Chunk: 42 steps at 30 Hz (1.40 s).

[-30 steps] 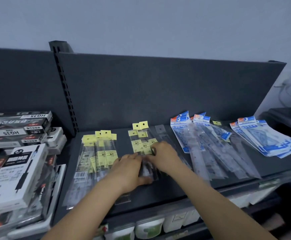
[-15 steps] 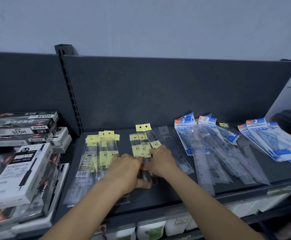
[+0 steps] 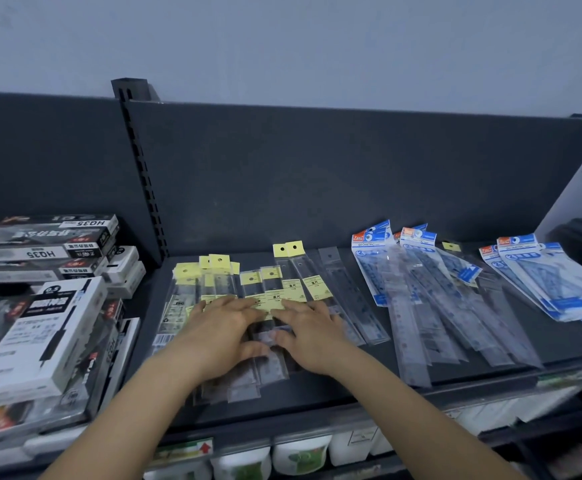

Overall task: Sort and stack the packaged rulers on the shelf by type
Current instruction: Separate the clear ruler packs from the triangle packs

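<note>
Clear ruler packs with yellow tags (image 3: 284, 282) lie fanned in the middle of the dark shelf (image 3: 317, 393). My left hand (image 3: 225, 329) and my right hand (image 3: 308, 327) lie side by side on top of them, fingers stretched forward and flat, thumbs near each other. A second bunch of yellow-tagged packs (image 3: 192, 289) sits just to the left. One plain clear ruler pack (image 3: 348, 292) lies to the right of my right hand. Blue-headed ruler packs (image 3: 417, 289) spread further right, and a stack of blue set-square packs (image 3: 546, 278) lies at the far right.
Stacked black-and-white pen boxes (image 3: 36, 327) fill the shelf section on the left, beyond a slotted upright (image 3: 140, 174). The dark back panel (image 3: 317, 174) rises behind the rulers. White containers (image 3: 300, 455) stand on the shelf below.
Both hands have flattened out on the yellow-tagged packs, fingers now stretched forward. The packs under them are fanned wider, and the view has moved closer.
</note>
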### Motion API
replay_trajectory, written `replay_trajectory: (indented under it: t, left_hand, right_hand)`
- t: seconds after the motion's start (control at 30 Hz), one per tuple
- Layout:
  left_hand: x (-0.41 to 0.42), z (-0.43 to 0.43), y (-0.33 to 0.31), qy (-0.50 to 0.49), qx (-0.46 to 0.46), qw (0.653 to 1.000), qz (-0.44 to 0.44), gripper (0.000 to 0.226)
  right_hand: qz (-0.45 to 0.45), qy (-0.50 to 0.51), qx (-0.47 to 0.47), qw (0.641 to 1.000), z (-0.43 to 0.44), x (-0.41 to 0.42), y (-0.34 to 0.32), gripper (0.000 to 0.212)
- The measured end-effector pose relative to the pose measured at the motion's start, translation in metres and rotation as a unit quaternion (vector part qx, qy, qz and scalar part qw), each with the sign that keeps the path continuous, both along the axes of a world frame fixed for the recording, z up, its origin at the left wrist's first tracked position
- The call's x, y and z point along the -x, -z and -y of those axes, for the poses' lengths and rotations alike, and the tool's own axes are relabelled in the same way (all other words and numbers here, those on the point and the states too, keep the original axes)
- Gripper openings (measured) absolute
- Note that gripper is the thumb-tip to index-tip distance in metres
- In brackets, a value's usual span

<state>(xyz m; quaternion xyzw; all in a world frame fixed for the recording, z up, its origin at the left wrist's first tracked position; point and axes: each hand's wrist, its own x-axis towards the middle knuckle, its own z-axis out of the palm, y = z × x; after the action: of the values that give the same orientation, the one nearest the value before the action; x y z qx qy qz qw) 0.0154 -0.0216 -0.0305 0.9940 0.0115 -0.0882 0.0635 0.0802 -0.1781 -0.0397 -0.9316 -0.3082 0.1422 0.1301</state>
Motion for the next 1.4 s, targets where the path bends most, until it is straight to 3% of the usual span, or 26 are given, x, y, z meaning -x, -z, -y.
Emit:
replay_trajectory:
  t: [0.1, 0.23, 0.3, 0.43, 0.53, 0.63, 0.8, 1.1, 1.27, 1.4]
  left_hand:
    - [0.002, -0.004, 0.005, -0.006, 0.013, 1.0, -0.009, 0.071]
    - [0.002, 0.001, 0.01, 0.027, 0.032, 0.999, -0.028, 0.073]
    - [0.001, 0.006, 0.012, 0.053, 0.024, 0.997, -0.046, 0.082]
    - [0.0, 0.01, 0.014, 0.075, 0.016, 0.995, -0.056, 0.075]
    - [-0.002, 0.009, 0.014, 0.068, 0.023, 0.996, -0.06, 0.088]
    - [-0.001, 0.009, 0.012, 0.062, 0.026, 0.996, -0.061, 0.086]
    - [-0.003, 0.01, 0.009, 0.065, 0.04, 0.995, -0.06, 0.11]
    - [-0.001, 0.008, 0.013, 0.072, 0.041, 0.996, -0.044, 0.101]
    - [0.0, 0.008, 0.011, 0.071, 0.038, 0.996, -0.049, 0.09]
    - [0.001, 0.022, 0.006, 0.096, 0.037, 0.995, -0.003, 0.082]
  right_hand:
    - [0.036, 0.028, -0.036, 0.998, 0.005, -0.005, -0.002, 0.043]
    - [0.07, 0.019, 0.043, 0.996, 0.01, -0.01, 0.003, 0.046]
    - [0.074, 0.013, 0.052, 0.996, 0.011, -0.01, 0.004, 0.046]
    - [0.066, 0.014, 0.041, 0.997, 0.016, -0.011, -0.002, 0.042]
    - [0.063, 0.02, 0.032, 0.997, 0.024, -0.012, -0.003, 0.039]
    - [0.072, 0.025, 0.023, 0.997, 0.031, -0.012, -0.002, 0.035]
    - [0.054, 0.015, 0.003, 0.998, 0.036, -0.01, -0.005, 0.034]
    - [0.064, 0.032, -0.073, 0.995, 0.037, -0.012, -0.014, 0.035]
    - [0.086, 0.045, -0.007, 0.995, 0.041, -0.019, 0.002, 0.038]
    - [0.096, 0.039, 0.007, 0.995, 0.045, -0.019, 0.007, 0.041]
